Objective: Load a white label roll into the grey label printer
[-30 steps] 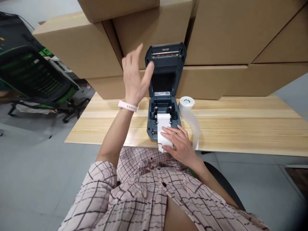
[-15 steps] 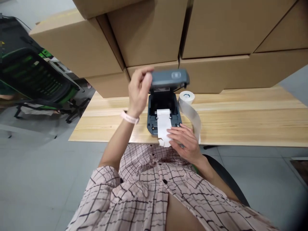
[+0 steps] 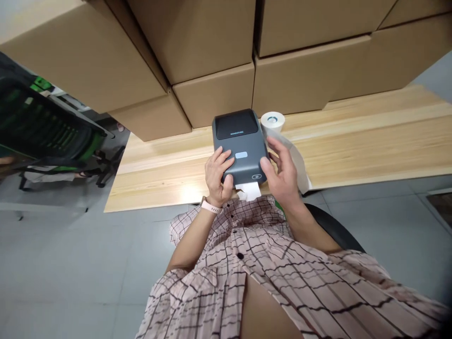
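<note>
A dark grey label printer [image 3: 237,146] stands on the wooden table with its lid closed. White label paper [image 3: 249,191] with a torn end sticks out of its front. My left hand [image 3: 219,178] lies on the printer's front left corner, fingers spread over the lid. At the printer's right side is my right hand [image 3: 282,174], fingers apart and curved, the thumb close to the front right edge. Behind that hand stands a white paper roll [image 3: 273,121], its loose strip [image 3: 300,165] curling forward to the table's front edge.
Large cardboard boxes [image 3: 212,94] are stacked along the back of the wooden table [image 3: 370,146]. To the left stands a black and green office chair [image 3: 52,127], with part of a person beside it. A dark chair back [image 3: 332,226] shows behind my right arm.
The printer's lid has swung down from raised to closed. My left hand has come down with it to the front left corner. My right hand has left the label paper for the printer's right side.
</note>
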Motion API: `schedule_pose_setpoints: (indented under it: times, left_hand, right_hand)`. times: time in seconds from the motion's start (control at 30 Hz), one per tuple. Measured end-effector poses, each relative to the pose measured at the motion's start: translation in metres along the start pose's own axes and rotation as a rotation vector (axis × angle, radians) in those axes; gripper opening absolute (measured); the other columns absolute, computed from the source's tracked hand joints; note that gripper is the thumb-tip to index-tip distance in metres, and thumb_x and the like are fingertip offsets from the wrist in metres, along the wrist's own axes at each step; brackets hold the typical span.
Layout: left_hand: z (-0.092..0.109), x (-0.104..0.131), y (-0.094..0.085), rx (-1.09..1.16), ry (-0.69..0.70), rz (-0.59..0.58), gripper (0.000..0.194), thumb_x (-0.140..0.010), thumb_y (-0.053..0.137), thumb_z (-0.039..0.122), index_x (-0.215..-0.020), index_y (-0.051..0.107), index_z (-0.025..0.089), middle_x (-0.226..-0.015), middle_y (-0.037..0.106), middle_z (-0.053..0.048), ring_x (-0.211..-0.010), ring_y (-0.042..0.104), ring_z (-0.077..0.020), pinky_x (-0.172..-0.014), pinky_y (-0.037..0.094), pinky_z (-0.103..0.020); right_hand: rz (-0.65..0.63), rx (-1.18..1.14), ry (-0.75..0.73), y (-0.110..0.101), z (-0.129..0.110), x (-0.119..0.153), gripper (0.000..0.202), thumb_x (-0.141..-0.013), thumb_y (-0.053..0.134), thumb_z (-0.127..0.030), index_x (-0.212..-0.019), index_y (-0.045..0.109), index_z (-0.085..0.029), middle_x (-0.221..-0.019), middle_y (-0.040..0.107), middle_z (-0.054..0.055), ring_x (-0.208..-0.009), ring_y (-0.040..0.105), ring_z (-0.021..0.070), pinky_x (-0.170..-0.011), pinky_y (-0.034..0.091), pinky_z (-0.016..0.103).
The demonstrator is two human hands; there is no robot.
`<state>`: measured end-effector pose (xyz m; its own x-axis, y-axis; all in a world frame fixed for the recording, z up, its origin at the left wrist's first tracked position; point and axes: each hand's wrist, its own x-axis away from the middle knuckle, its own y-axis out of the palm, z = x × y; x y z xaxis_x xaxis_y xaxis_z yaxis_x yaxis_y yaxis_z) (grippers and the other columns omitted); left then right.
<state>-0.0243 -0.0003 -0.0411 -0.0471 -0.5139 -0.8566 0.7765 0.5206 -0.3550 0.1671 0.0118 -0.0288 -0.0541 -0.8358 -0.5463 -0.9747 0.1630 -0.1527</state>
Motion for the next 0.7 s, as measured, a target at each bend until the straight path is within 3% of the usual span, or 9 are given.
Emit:
schedule_pose_setpoints:
  times: [0.17,0.37,0.47,0.5,0.57,0.6,0.63,0.7]
  left_hand:
    - [-0.003,0.009,0.006,-0.04,-0.019,0.046,0.044,-0.106,0.033,0.036,-0.128,0.07,0.025,-0.134,0.076,-0.007,-0.146,0.059,-0.0275,-0.117,0.047,-0.054]
    - [-0.004,0.004,0.009,-0.049,-0.002,0.122,0.038,-0.104,0.039,0.029,-0.12,0.074,0.026,-0.122,0.081,-0.006,-0.138,0.067,-0.0266,-0.109,0.048,-0.049]
    - [0.002,0.008,0.002,-0.048,-0.058,0.085,0.037,-0.105,0.041,0.033,-0.117,0.075,0.026,-0.122,0.081,-0.007,-0.134,0.069,-0.0276,-0.106,0.051,-0.051]
    - [0.007,0.014,-0.002,-0.052,-0.095,0.127,0.035,-0.105,0.043,0.035,-0.112,0.076,0.026,-0.117,0.082,-0.006,-0.126,0.072,-0.027,-0.101,0.053,-0.05]
    - [0.023,0.031,-0.012,-0.045,-0.236,0.298,0.033,-0.104,0.047,0.038,-0.093,0.076,0.025,-0.095,0.081,-0.004,-0.096,0.076,-0.0229,-0.084,0.056,-0.042]
    - [0.034,0.04,-0.017,-0.012,-0.332,0.397,0.035,-0.104,0.051,0.038,-0.079,0.072,0.025,-0.076,0.075,-0.001,-0.075,0.07,-0.0186,-0.07,0.053,-0.035]
    - [0.045,0.048,-0.021,0.056,-0.511,0.358,0.042,-0.105,0.05,0.04,-0.07,0.068,0.024,-0.067,0.068,0.0,-0.065,0.063,-0.0167,-0.063,0.049,-0.033]
    - [0.066,0.054,-0.026,0.297,-0.839,0.053,0.052,-0.104,0.05,0.054,-0.066,0.068,0.022,-0.061,0.065,-0.001,-0.055,0.056,-0.0145,-0.055,0.044,-0.03]
  right_hand:
    - [-0.02,0.017,0.006,0.017,0.009,-0.008,0.058,-0.1,0.066,-0.047,-0.153,0.053,-0.029,-0.165,0.052,0.011,-0.155,0.047,0.0312,-0.13,0.038,0.057]
    - [-0.016,0.027,-0.015,0.014,0.006,-0.007,0.054,-0.1,0.065,-0.042,-0.151,0.055,-0.028,-0.163,0.052,0.013,-0.154,0.048,0.032,-0.13,0.038,0.058]
    - [-0.022,0.071,-0.027,0.014,0.004,-0.008,0.049,-0.1,0.064,-0.041,-0.147,0.057,-0.027,-0.162,0.053,0.014,-0.153,0.049,0.0321,-0.129,0.039,0.059]
    - [-0.025,0.085,-0.028,0.014,0.004,-0.008,0.049,-0.101,0.064,-0.04,-0.147,0.057,-0.028,-0.162,0.052,0.014,-0.153,0.049,0.0321,-0.128,0.039,0.059]
    - [-0.039,0.112,-0.028,0.013,0.005,-0.008,0.047,-0.102,0.062,-0.04,-0.148,0.055,-0.029,-0.163,0.051,0.014,-0.153,0.048,0.0318,-0.127,0.041,0.06]
    - [-0.046,0.121,-0.032,0.013,0.005,-0.008,0.046,-0.103,0.06,-0.039,-0.148,0.054,-0.029,-0.164,0.05,0.014,-0.153,0.048,0.0317,-0.127,0.041,0.061]
    - [-0.051,0.129,-0.039,0.013,0.006,-0.008,0.046,-0.103,0.059,-0.038,-0.148,0.054,-0.029,-0.164,0.05,0.014,-0.153,0.048,0.0318,-0.126,0.042,0.062]
    - [-0.052,0.142,-0.06,0.013,0.008,-0.007,0.044,-0.104,0.058,-0.037,-0.147,0.054,-0.029,-0.164,0.049,0.014,-0.153,0.048,0.0321,-0.126,0.041,0.064]
